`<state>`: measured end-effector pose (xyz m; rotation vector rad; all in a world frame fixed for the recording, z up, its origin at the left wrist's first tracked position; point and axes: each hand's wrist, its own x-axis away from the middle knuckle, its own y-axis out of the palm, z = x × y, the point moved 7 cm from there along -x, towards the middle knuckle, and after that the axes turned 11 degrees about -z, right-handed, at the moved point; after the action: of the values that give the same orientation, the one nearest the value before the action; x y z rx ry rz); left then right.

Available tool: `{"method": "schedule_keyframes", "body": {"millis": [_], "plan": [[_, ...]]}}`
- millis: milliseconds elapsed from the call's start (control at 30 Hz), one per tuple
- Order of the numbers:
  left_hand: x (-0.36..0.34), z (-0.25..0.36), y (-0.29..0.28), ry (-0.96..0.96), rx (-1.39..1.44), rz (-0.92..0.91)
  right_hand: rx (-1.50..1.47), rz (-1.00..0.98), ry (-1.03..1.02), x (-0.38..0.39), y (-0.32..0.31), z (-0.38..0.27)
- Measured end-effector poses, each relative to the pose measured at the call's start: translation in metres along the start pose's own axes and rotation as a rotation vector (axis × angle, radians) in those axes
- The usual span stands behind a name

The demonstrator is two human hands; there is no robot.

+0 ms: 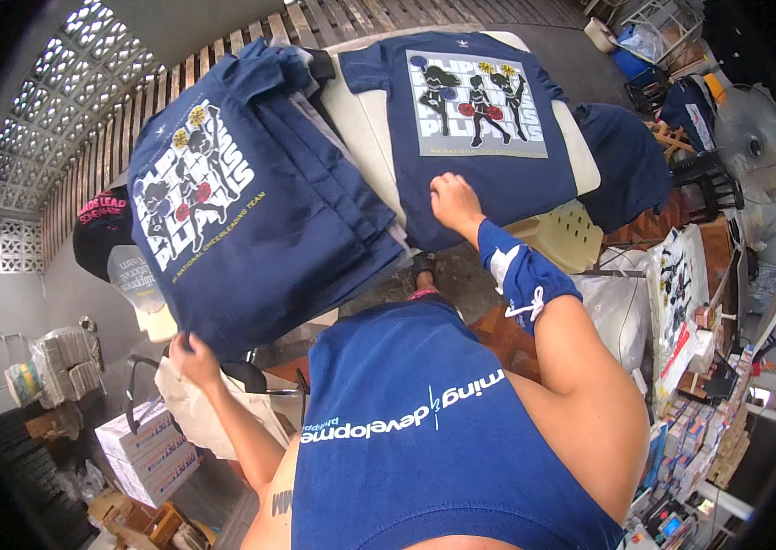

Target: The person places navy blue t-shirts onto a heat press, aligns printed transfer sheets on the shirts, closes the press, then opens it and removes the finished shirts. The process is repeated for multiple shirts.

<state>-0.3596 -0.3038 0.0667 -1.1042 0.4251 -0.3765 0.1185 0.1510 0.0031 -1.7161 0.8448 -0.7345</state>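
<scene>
A stack of navy printed T-shirts [251,266] lies on the left, with layered hems along its right side. My left hand [196,361] is at the near lower corner of the top shirt, thumb and fingers closed on its hem. To the right, one navy T-shirt [406,197] is spread over a pale board [580,151]. A greyish rectangular sheet [484,149] with a cheerleader design covers its chest. Below that sheet, my right hand [455,203] rests on the shirt with fingers curled; whatever they may pinch is hidden. A blue cloth band wraps my right forearm.
A dark cap-like item [104,229] sits left of the stack. Beyond it are a white printed box [145,451] and bundled stacks [67,367]. At right stand a yellowish perforated plastic seat [553,236], a fan [754,147] and crowded shelves [690,431]. Slatted wood lies at the back.
</scene>
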Motion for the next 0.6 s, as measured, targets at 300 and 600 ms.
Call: {"method": "schedule_keyframes", "body": {"millis": [300, 600], "plan": [[0.096, 0.473, 0.208, 1.064, 0.27, -0.582, 0.164, 0.142, -0.6, -0.085, -0.001, 0.033], [0.123, 0.497, 0.294, 0.813, -0.104, -0.691, -0.606, -0.325, -0.097, -0.146, 0.024, 0.087]]}}
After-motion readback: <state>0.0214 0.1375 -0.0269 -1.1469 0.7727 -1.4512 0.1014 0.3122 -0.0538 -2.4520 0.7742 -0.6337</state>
